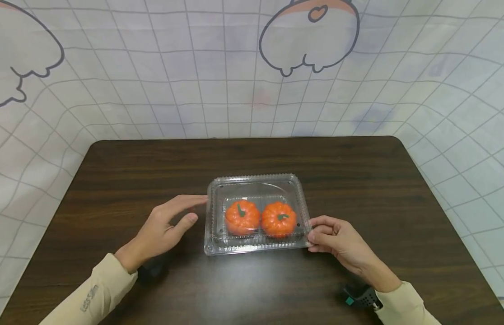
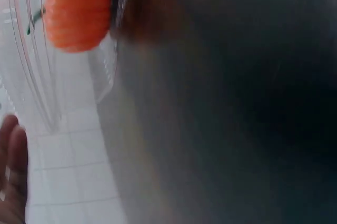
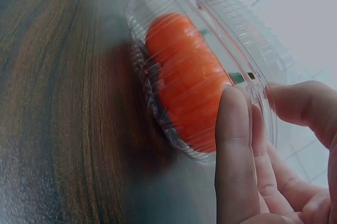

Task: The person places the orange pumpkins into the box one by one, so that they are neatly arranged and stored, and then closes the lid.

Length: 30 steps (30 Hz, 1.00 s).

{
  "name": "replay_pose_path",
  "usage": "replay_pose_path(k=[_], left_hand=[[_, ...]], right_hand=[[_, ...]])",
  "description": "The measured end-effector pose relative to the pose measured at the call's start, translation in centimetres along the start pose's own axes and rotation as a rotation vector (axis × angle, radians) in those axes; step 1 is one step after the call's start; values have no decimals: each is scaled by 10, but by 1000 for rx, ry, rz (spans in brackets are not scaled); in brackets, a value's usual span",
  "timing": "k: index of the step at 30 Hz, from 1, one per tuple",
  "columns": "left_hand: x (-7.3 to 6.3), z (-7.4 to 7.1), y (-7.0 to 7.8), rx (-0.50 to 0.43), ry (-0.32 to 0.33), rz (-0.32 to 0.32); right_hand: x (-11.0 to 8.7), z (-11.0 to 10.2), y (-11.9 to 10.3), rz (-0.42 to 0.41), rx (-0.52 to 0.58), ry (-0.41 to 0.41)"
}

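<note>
A clear plastic clamshell box [image 1: 256,248] sits mid-table, its lid lying over the base. Inside are two small orange pumpkins side by side with green stems, a left pumpkin [image 1: 243,223] and a right pumpkin [image 1: 278,221]. My right hand [image 1: 347,246] pinches the box's front right corner; the right wrist view shows the thumb [image 3: 233,129] and index finger on its rim. At the opposite side my left hand [image 1: 160,228] has its fingers extended, their tips at the box's left edge, the thumb apart from it. In the left wrist view, part of that hand [image 2: 16,166] shows below the box.
The dark wood-grain table [image 1: 154,158] has rounded far corners. Behind it and along both sides hangs a white gridded cloth [image 1: 211,90] with cartoon drawings. A dark strap with a green piece [image 1: 349,300] is at the right wrist.
</note>
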<state>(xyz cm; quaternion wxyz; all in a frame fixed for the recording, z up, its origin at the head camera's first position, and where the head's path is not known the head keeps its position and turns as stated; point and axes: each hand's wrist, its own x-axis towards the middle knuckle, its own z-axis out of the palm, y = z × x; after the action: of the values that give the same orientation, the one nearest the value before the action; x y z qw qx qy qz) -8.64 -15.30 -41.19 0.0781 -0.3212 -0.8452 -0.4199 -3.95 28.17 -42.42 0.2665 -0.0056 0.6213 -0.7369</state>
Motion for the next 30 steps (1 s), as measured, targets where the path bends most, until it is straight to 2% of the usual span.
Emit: replay_pose_path(k=[3, 5, 8, 10, 12, 15, 18, 25, 30], left_hand=[[-8, 6, 0, -126, 63, -231], [-11, 10, 0, -232, 70, -383], [-15, 14, 4, -436, 30, -568], [-19, 16, 7, -562, -14, -668], [-24, 19, 10, -663, -69, -741], [-31, 23, 14, -772, -147, -800], [-38, 27, 19, -861, -188, -830], [-47, 40, 32, -1020, -200, -798], [-50, 46, 35, -1040, -218, -795]], right_hand=[[0, 0, 1, 1, 1, 4], [0, 0, 1, 0, 2, 6], [-1, 0, 2, -1, 7, 8], [-1, 0, 2, -3, 9, 7], [-1, 0, 2, -1, 10, 4], [0, 0, 1, 6, 4, 4], [-2, 2, 1, 20, -7, 7], [-8, 4, 1, 26, -36, -19], [-10, 5, 3, 10, -16, -32]])
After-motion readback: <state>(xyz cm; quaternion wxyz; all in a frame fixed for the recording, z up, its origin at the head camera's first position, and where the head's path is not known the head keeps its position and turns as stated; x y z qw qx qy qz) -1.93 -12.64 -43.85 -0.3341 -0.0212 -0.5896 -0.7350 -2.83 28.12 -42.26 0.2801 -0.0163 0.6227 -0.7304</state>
